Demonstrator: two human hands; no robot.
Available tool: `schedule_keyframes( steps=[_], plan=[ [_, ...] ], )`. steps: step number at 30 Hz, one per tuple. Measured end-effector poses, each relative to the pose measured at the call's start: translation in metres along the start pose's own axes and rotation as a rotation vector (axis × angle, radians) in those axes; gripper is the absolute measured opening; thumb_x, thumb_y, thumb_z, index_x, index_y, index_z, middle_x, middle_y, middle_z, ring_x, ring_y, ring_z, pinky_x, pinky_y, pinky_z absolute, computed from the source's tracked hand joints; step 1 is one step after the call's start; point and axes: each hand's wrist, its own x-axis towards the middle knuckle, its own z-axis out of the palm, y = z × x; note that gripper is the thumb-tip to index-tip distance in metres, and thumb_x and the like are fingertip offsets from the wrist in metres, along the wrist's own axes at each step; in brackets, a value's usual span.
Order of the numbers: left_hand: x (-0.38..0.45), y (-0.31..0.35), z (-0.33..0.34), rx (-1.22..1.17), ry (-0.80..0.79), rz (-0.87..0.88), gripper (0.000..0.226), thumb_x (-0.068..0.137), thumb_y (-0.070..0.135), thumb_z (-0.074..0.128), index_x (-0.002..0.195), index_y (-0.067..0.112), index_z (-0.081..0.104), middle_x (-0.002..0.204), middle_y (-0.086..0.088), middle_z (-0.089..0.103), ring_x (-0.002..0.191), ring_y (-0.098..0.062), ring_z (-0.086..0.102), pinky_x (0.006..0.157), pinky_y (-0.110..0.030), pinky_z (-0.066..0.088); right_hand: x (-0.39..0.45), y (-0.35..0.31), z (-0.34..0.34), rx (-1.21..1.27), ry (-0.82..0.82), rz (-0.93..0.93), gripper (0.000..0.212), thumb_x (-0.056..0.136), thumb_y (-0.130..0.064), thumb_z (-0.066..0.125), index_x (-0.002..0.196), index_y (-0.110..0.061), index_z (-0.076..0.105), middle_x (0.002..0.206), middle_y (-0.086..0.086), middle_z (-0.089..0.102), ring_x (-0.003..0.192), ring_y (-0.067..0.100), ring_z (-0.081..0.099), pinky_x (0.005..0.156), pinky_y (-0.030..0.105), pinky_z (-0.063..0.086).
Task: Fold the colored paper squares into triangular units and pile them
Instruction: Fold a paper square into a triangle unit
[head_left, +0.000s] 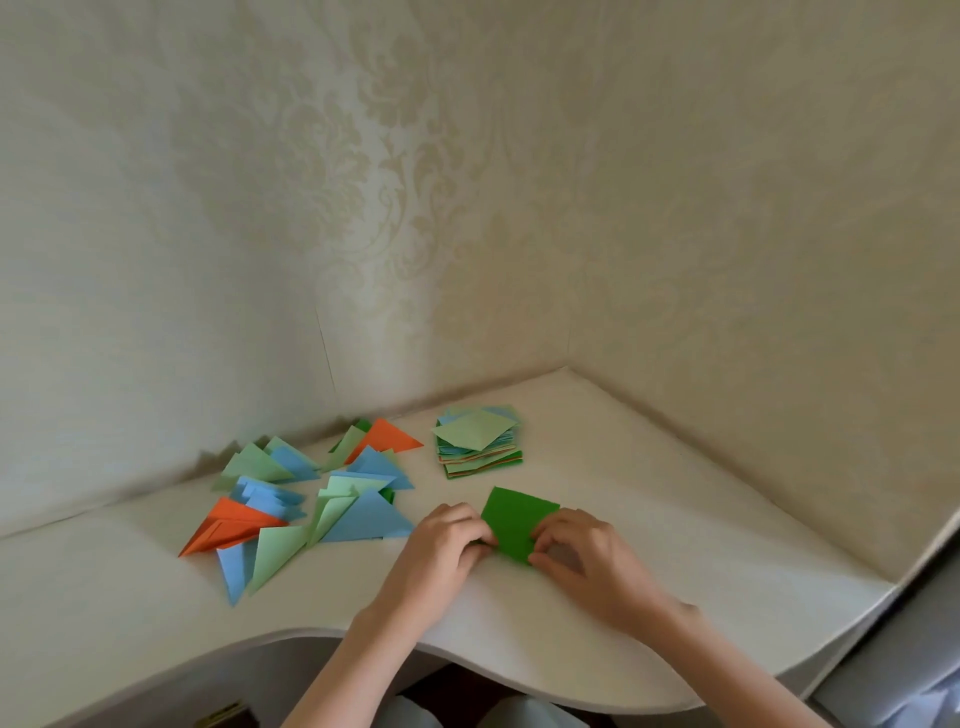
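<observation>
Head view: left hand (449, 540) and right hand (582, 558), each pinching a near corner of green square (514, 525) lying on white counter (649, 519); folded triangles (306, 499) scattered at left, unfolded stack (478, 447) just behind the square.

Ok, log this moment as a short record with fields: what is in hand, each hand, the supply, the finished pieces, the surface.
in hand: dark green paper square, flat on the table
left hand: left hand pinches the square's left edge
right hand: right hand pinches its right edge
supply: stack of unfolded squares behind the hands, light green on top
finished: pile of folded triangles to the left; blue, light green, orange
surface: white table in a wall corner
</observation>
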Motion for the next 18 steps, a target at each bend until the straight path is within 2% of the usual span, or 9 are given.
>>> schedule_keyframes(
  steps=[3, 6, 8, 11, 15, 18],
  plan=[
    [0.001, 0.000, -0.002, -0.039, -0.025, -0.033, 0.009, 0.084, 0.010, 0.067, 0.089, 0.015, 0.074, 0.089, 0.006, 0.063, 0.087, -0.007, 0.054, 0.078, -0.022, 0.044, -0.008, 0.000, 0.000, -0.043, 0.013, -0.044, 0.026, 0.089, -0.040, 0.058, 0.085, -0.017, 0.069, 0.102, -0.005, 0.065, 0.092, 0.008, 0.057, 0.084, 0.018, 0.044],
    [0.006, 0.002, -0.003, -0.111, -0.021, -0.106, 0.009, 0.084, 0.011, 0.069, 0.090, 0.015, 0.074, 0.088, 0.007, 0.066, 0.075, 0.002, 0.054, 0.073, -0.018, 0.045, -0.006, -0.005, 0.007, -0.079, 0.069, 0.026, 0.027, 0.083, -0.045, 0.065, 0.080, -0.018, 0.067, 0.098, -0.006, 0.063, 0.092, 0.012, 0.057, 0.082, 0.025, 0.047],
    [0.008, 0.004, 0.000, -0.129, 0.014, -0.165, 0.009, 0.085, 0.013, 0.069, 0.092, 0.017, 0.073, 0.087, 0.007, 0.066, 0.071, 0.001, 0.053, 0.069, -0.014, 0.042, -0.001, -0.009, 0.015, -0.114, 0.118, 0.089, 0.025, 0.083, -0.042, 0.066, 0.076, -0.018, 0.065, 0.093, -0.004, 0.061, 0.090, 0.016, 0.056, 0.080, 0.030, 0.046],
    [0.007, 0.008, 0.012, -0.081, 0.066, -0.232, 0.009, 0.087, 0.025, 0.068, 0.094, 0.020, 0.070, 0.088, 0.008, 0.061, 0.080, -0.009, 0.051, 0.072, -0.017, 0.039, 0.004, -0.014, 0.023, -0.148, 0.174, 0.128, 0.022, 0.083, -0.035, 0.066, 0.072, -0.016, 0.062, 0.087, -0.002, 0.059, 0.083, 0.021, 0.055, 0.076, 0.034, 0.045],
    [0.007, 0.014, 0.027, 0.071, 0.089, -0.310, 0.023, 0.087, 0.043, 0.062, 0.104, 0.027, 0.063, 0.099, 0.009, 0.057, 0.094, -0.014, 0.048, 0.083, -0.031, 0.039, 0.005, -0.016, 0.026, -0.096, 0.223, 0.182, 0.020, 0.081, -0.028, 0.071, 0.070, -0.015, 0.061, 0.083, -0.002, 0.055, 0.078, 0.020, 0.053, 0.072, 0.033, 0.045],
    [0.008, 0.013, 0.030, 0.066, 0.108, -0.323, 0.022, 0.086, 0.043, 0.063, 0.104, 0.029, 0.062, 0.099, 0.009, 0.055, 0.094, -0.013, 0.048, 0.083, -0.030, 0.038, 0.006, -0.017, 0.024, -0.023, 0.226, 0.233, 0.019, 0.075, -0.025, 0.077, 0.070, -0.015, 0.062, 0.081, -0.005, 0.052, 0.077, 0.015, 0.052, 0.071, 0.026, 0.043]
  ],
)
